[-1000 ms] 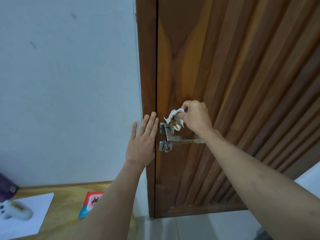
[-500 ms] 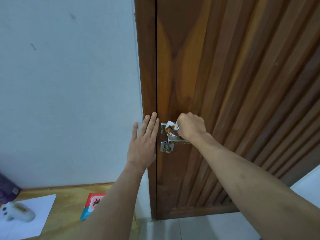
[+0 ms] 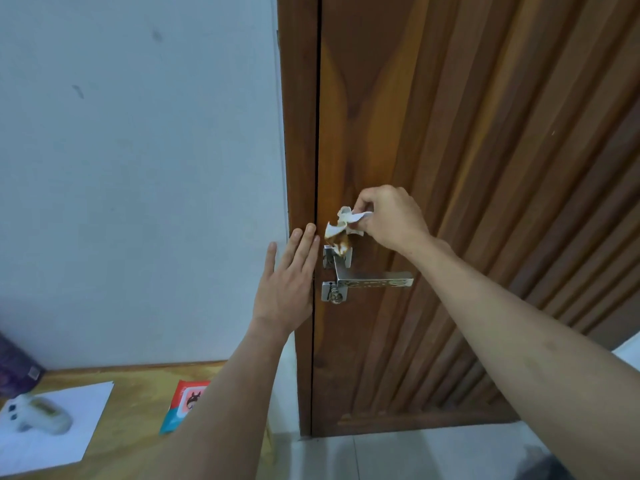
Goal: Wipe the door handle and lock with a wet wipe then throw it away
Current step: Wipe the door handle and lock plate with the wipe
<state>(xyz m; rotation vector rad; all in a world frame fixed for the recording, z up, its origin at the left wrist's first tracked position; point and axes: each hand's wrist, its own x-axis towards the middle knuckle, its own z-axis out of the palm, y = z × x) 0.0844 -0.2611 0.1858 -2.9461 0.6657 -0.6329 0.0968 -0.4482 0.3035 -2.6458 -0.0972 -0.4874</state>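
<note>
Landmark: the silver door handle [image 3: 374, 283] on the brown wooden door [image 3: 485, 168]. All places below are told from it.
Right hand [image 3: 393, 220]: just above the door handle. Its fingers are pinched together on the wet wipe.
Wet wipe [image 3: 344, 230]: white and crumpled, with a brown dirty patch at its bottom end. It hangs from the right hand, above the handle. Its low tip touches the top of the square metal plate [image 3: 337, 256] where the handle joins the door.
Left hand [image 3: 289, 282]: just left of the door handle. It is flat, fingers straight and close side by side, and holds nothing. It is pressed on the door frame [image 3: 299, 133], and its fingertips reach the dark gap at the door edge.
Lock [image 3: 332, 294]: a small silver square just under the inner end of the handle, with a little knob on it. Neither hand is on it.
Handle bar: it sticks out level to the right, with a pattern along its front. It is bare.
Wet wipe pack [image 3: 181, 405]: red and blue, far down and to the left of the handle, on a wooden table [image 3: 138, 393]. The left arm hides part of it.
White paper [image 3: 69, 424]: on the table, further left than the pack.
White gadget [image 3: 38, 414]: lies on the paper. It is blurry, so I cannot tell what it is.
Wall [image 3: 138, 168]: pale and plain, left of the door frame.
</note>
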